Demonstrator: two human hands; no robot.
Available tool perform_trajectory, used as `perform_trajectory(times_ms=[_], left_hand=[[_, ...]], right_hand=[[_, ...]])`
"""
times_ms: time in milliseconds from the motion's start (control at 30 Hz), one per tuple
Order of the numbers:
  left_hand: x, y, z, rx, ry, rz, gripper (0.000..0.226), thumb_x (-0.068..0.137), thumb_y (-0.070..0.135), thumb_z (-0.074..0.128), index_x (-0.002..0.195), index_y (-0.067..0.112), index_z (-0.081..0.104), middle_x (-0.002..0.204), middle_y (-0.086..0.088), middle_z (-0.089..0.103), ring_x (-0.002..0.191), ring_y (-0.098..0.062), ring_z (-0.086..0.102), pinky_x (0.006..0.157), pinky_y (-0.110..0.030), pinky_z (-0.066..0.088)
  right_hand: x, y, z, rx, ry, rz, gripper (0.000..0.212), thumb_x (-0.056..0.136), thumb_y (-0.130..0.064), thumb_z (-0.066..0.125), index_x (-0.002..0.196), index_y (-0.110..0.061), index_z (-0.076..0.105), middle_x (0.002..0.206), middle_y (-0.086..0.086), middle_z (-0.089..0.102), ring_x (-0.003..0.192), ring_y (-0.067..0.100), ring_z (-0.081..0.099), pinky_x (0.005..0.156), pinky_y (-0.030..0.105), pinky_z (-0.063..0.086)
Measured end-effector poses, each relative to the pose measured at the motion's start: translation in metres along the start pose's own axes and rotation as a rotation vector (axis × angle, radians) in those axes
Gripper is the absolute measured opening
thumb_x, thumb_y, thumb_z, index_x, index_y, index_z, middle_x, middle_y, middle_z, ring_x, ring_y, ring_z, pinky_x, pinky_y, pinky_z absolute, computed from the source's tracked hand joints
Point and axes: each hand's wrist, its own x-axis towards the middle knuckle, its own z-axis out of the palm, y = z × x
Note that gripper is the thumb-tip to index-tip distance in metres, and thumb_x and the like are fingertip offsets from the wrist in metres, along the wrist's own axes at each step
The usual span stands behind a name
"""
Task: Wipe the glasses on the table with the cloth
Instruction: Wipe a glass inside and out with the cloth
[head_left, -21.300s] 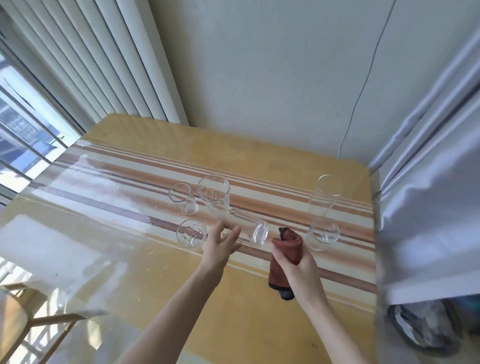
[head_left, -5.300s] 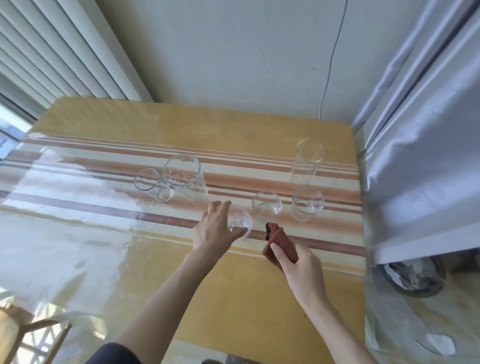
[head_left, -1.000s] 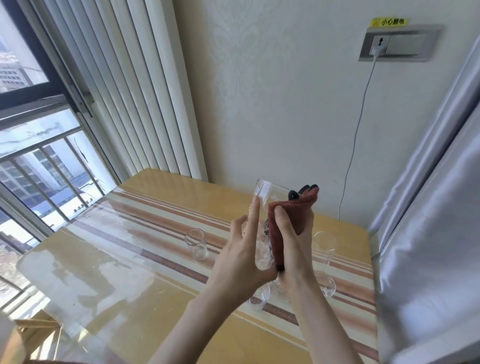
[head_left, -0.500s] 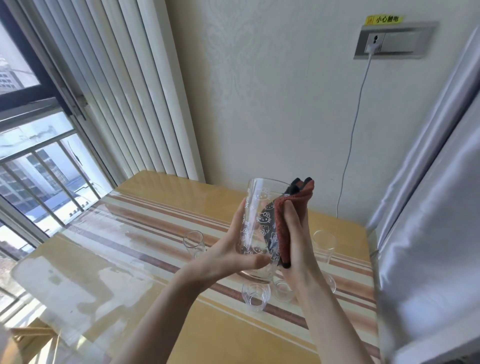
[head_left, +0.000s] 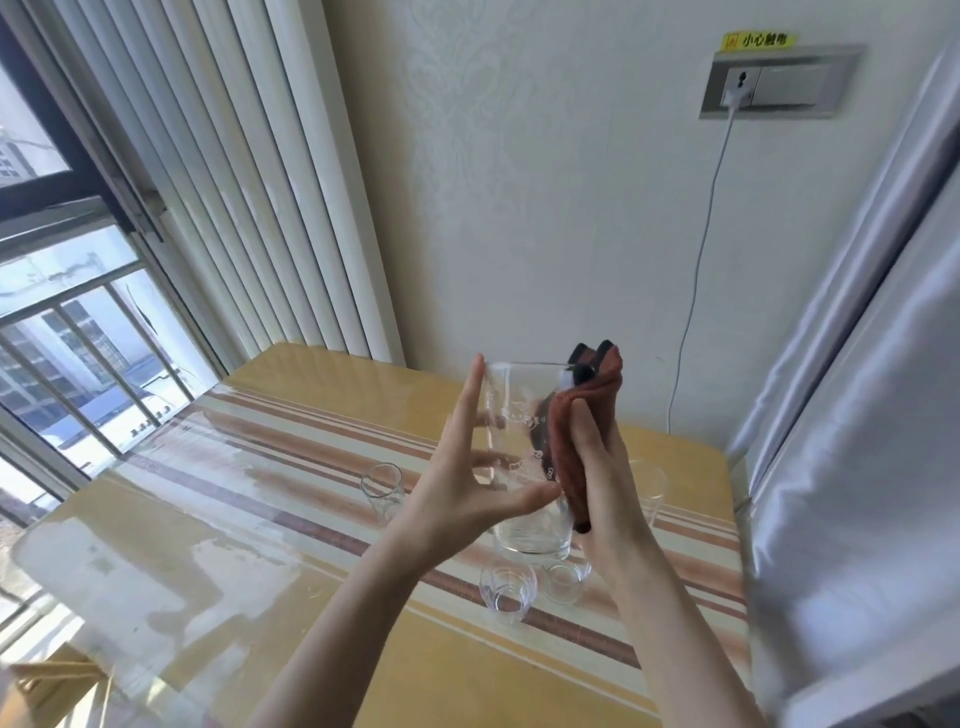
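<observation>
I hold a large clear glass (head_left: 519, 415) with small printed figures upright above the table (head_left: 260, 519). My left hand (head_left: 467, 483) grips its left side, fingers spread up the wall and thumb across the lower front. My right hand (head_left: 597, 467) presses a folded rust-red cloth (head_left: 576, 415) flat against the glass's right side. On the table stand other glasses: a small one (head_left: 384, 491) to the left, two small ones (head_left: 506, 592) (head_left: 566, 579) below the held glass, and a taller one (head_left: 649, 483) partly hidden behind my right wrist.
A striped mat under clear plastic covers the yellow table. White vertical blinds (head_left: 234, 182) and a window are at the left, a wall socket (head_left: 779, 80) with a white cable behind, and a silver-grey cover (head_left: 857, 415) along the right edge.
My left fingers have shifted up the side of the glass and the glass has turned a little in my hands. The cloth stays pressed on its right side.
</observation>
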Motion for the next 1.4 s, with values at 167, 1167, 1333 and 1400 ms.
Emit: perform_trajectory(times_ms=[167,1167,1333,1400], left_hand=[[0.008,-0.007,-0.010,-0.338,-0.137,-0.117,0.117,0.058,0.034,0.088,0.147,0.048,0.012,0.136,-0.011,0.050,0.107,-0.038,0.065,0.089,-0.054,0.053],[0.029,-0.017,0.005,-0.425,0.217,-0.455,0.079,0.060,0.044,0.077,0.130,0.021,0.049,0.119,-0.003,0.064,0.098,-0.022,0.069,0.067,-0.032,0.056],[0.022,-0.030,0.019,-0.312,0.287,-0.380,0.085,0.050,0.051,0.084,0.124,0.030,0.048,0.121,-0.001,0.060,0.103,-0.015,0.064,0.091,-0.042,0.052],[0.017,-0.035,0.024,-0.269,0.308,-0.331,0.084,0.053,0.050,0.086,0.125,0.033,0.047,0.120,0.004,0.058,0.102,-0.009,0.063,0.090,-0.035,0.051]], right_hand=[[-0.009,-0.001,-0.006,0.168,-0.144,0.192,0.075,0.075,-0.059,0.045,0.135,-0.015,0.050,0.103,-0.001,0.077,0.093,0.014,0.073,0.065,0.020,0.057],[-0.007,0.030,-0.033,-0.142,-0.083,0.324,0.068,0.070,-0.067,0.064,0.126,-0.030,0.058,0.114,0.002,0.071,0.095,0.015,0.066,0.079,0.024,0.051],[-0.017,0.054,-0.033,0.213,0.107,0.615,0.058,0.081,-0.063,0.058,0.101,-0.012,0.076,0.112,0.020,0.072,0.104,0.036,0.067,0.098,0.050,0.049],[-0.022,0.059,-0.026,0.350,0.151,0.620,0.049,0.084,-0.057,0.058,0.096,-0.014,0.078,0.113,0.021,0.071,0.113,0.038,0.063,0.106,0.057,0.041]])
